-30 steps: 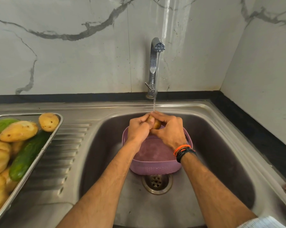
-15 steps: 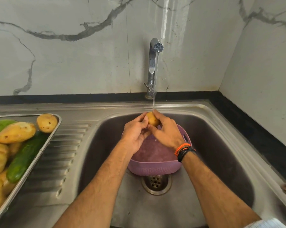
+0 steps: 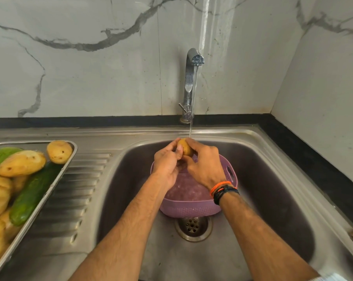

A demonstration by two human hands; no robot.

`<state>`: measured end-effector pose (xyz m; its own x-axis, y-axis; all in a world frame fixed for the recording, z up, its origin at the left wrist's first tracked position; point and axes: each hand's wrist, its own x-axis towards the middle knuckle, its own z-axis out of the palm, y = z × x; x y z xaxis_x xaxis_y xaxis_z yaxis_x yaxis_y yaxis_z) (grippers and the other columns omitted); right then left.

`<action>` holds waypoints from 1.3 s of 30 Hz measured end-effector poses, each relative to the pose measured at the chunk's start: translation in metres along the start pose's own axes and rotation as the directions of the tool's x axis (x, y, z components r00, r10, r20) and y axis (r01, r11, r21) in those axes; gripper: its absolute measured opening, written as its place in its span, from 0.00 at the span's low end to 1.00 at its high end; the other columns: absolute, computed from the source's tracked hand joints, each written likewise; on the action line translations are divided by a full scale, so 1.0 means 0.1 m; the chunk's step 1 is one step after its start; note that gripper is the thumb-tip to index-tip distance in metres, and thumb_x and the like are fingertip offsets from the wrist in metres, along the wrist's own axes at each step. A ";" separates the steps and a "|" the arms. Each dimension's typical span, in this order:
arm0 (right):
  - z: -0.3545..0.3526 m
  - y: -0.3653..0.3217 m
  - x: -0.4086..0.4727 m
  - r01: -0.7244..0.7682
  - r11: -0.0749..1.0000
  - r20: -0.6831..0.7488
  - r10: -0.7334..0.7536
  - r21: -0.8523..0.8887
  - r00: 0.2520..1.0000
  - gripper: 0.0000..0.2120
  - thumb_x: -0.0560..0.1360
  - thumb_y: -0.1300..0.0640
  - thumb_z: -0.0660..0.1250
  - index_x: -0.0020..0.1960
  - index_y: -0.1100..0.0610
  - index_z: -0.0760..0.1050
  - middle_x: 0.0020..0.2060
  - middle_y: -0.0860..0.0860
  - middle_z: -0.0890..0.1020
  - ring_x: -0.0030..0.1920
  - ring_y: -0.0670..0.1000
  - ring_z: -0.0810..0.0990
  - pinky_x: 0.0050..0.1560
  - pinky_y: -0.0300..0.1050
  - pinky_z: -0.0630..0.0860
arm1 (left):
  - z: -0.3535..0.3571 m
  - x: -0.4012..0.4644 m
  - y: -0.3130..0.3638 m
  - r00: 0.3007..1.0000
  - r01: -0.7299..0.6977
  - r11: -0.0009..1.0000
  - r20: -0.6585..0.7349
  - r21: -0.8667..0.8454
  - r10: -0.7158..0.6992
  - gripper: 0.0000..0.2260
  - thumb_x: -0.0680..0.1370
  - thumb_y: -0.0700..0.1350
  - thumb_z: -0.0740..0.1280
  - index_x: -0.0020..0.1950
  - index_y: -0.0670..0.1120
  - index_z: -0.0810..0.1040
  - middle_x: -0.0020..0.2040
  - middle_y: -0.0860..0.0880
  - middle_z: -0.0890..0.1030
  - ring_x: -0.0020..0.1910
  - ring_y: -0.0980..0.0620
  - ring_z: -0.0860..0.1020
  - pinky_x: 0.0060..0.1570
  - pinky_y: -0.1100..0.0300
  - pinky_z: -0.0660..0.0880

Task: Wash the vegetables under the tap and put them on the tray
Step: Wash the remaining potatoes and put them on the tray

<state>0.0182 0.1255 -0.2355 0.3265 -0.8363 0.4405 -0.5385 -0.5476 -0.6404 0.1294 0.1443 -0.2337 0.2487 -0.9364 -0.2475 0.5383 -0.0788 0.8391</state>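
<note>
Under the tap (image 3: 192, 82), above the purple colander (image 3: 188, 207) inside the sink (image 3: 273, 179), left hand (image 3: 167, 161) and right hand (image 3: 207, 165) curl their fingers round a potato (image 3: 185, 147); the tray (image 3: 69, 165) lies well left, heaped.

No text, label, brand, number or sign can be read anywhere in the head view.
</note>
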 end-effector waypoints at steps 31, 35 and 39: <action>0.06 0.02 -0.02 -0.011 0.995 -0.097 0.002 -0.099 0.995 0.18 0.72 0.64 0.68 0.61 0.54 0.79 0.42 0.50 0.85 0.41 0.51 0.82 0.49 0.47 0.81 | 0.02 0.00 -0.08 0.956 -0.261 0.802 0.029 0.537 0.292 0.20 0.77 0.34 0.70 0.68 0.48 0.78 0.61 0.49 0.83 0.59 0.57 0.80 0.66 0.54 0.75; 0.07 0.02 -0.02 -0.010 0.995 -0.110 -0.002 -0.104 0.994 0.14 0.72 0.63 0.68 0.56 0.54 0.80 0.42 0.50 0.84 0.41 0.52 0.82 0.46 0.49 0.81 | 0.03 -0.05 -0.07 0.940 -0.278 0.699 0.035 0.659 0.340 0.21 0.76 0.37 0.71 0.68 0.51 0.78 0.61 0.50 0.83 0.62 0.56 0.79 0.68 0.57 0.73; 0.07 0.03 0.00 -0.002 0.999 -0.054 -0.001 -0.053 0.999 0.14 0.71 0.64 0.67 0.55 0.55 0.78 0.43 0.49 0.83 0.43 0.51 0.81 0.45 0.44 0.79 | 0.03 -0.07 -0.07 0.931 -0.296 0.605 0.080 0.739 0.357 0.24 0.75 0.40 0.73 0.70 0.51 0.76 0.61 0.51 0.82 0.63 0.56 0.78 0.63 0.68 0.70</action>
<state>0.0214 0.1238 -0.2418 0.2844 -0.8329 0.4748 -0.5797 -0.5438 -0.6068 0.1211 0.1499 -0.2364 0.3595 -0.9269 0.1079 -0.3428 -0.0236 0.9391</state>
